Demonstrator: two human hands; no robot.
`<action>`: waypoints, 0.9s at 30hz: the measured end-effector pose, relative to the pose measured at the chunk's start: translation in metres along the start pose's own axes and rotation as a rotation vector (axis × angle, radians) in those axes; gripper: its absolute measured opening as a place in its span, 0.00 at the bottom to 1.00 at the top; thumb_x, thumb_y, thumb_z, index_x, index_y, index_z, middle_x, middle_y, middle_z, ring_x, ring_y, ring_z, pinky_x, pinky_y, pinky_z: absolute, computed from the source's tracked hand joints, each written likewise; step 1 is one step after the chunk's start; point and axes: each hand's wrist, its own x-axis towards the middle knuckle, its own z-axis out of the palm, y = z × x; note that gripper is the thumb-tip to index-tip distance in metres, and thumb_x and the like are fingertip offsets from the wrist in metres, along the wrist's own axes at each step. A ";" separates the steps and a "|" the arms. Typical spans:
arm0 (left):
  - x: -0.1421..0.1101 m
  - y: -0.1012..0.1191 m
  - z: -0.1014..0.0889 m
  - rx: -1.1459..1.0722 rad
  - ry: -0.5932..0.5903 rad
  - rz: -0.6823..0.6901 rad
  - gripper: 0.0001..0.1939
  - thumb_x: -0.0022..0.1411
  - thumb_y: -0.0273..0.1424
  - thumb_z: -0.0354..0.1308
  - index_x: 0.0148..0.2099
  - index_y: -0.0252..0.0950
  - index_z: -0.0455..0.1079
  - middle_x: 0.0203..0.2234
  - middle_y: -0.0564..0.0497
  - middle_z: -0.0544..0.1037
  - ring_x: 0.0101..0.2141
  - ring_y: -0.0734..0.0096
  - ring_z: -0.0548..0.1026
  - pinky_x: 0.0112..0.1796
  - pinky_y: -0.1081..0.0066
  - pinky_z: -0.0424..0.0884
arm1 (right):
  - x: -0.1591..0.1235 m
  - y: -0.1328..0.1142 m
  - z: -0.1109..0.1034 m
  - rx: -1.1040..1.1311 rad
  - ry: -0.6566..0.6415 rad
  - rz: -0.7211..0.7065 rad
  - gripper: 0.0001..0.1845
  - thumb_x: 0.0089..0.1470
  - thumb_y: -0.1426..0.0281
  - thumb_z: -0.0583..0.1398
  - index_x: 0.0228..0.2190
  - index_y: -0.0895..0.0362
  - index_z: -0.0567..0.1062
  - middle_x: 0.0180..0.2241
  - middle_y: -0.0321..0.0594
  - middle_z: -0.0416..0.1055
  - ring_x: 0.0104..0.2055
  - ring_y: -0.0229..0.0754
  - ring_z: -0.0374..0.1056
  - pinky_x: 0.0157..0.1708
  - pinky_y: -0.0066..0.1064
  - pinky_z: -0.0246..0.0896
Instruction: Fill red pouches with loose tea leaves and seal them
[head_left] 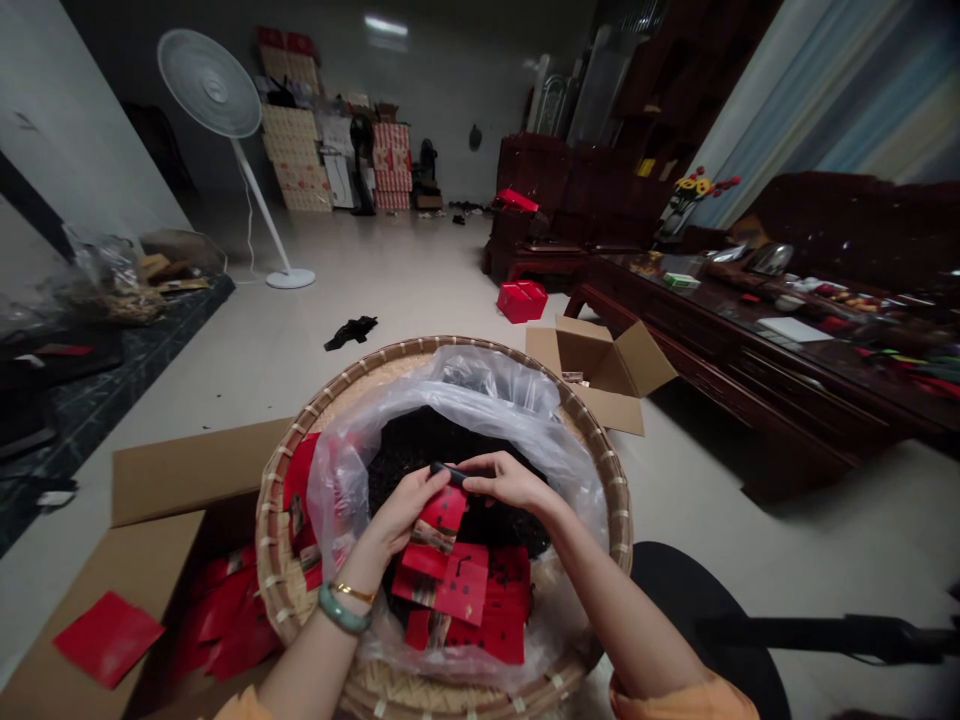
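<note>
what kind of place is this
Probably a home living room doubling as a packing space: it has a carved dark-wood sofa and a long low table, with cartons stacked by the far wall and a plastic-lined woven basket of dark, tea-like leaves.

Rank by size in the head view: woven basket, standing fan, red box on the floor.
Woven basket: largest, but nearest the camera.
Standing fan.
Red box: smallest.
Nearness makes true sizes unsure.

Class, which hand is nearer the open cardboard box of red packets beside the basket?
Left. The left hand is over the basket, closer to the cardboard box; the right hand is farther from it.
</note>
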 end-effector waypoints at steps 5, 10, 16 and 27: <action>0.001 -0.007 -0.006 0.093 -0.046 0.005 0.20 0.46 0.32 0.67 0.42 0.30 0.71 0.29 0.46 0.80 0.28 0.69 0.77 0.31 0.73 0.72 | -0.003 0.009 -0.004 0.163 -0.008 -0.004 0.27 0.42 0.61 0.64 0.45 0.58 0.72 0.37 0.42 0.73 0.32 0.38 0.66 0.22 0.24 0.63; -0.001 -0.006 -0.008 0.120 0.010 -0.002 0.20 0.43 0.32 0.68 0.40 0.30 0.72 0.31 0.45 0.80 0.27 0.68 0.77 0.27 0.74 0.73 | -0.015 0.020 -0.016 0.239 0.123 -0.007 0.29 0.44 0.57 0.62 0.46 0.58 0.71 0.36 0.42 0.73 0.31 0.40 0.67 0.22 0.26 0.61; 0.000 -0.002 -0.004 0.087 0.249 0.071 0.17 0.45 0.36 0.66 0.37 0.32 0.73 0.24 0.50 0.78 0.22 0.74 0.74 0.23 0.78 0.70 | -0.035 0.047 -0.018 -0.380 0.423 -0.062 0.23 0.44 0.66 0.63 0.45 0.57 0.72 0.45 0.46 0.70 0.47 0.49 0.65 0.46 0.40 0.59; 0.002 -0.009 0.012 0.172 0.242 0.138 0.16 0.45 0.41 0.64 0.24 0.31 0.70 0.13 0.57 0.68 0.14 0.81 0.63 0.17 0.80 0.57 | -0.006 0.012 0.034 -0.238 0.514 -0.168 0.14 0.48 0.61 0.60 0.19 0.57 0.71 0.20 0.37 0.69 0.23 0.37 0.64 0.23 0.27 0.56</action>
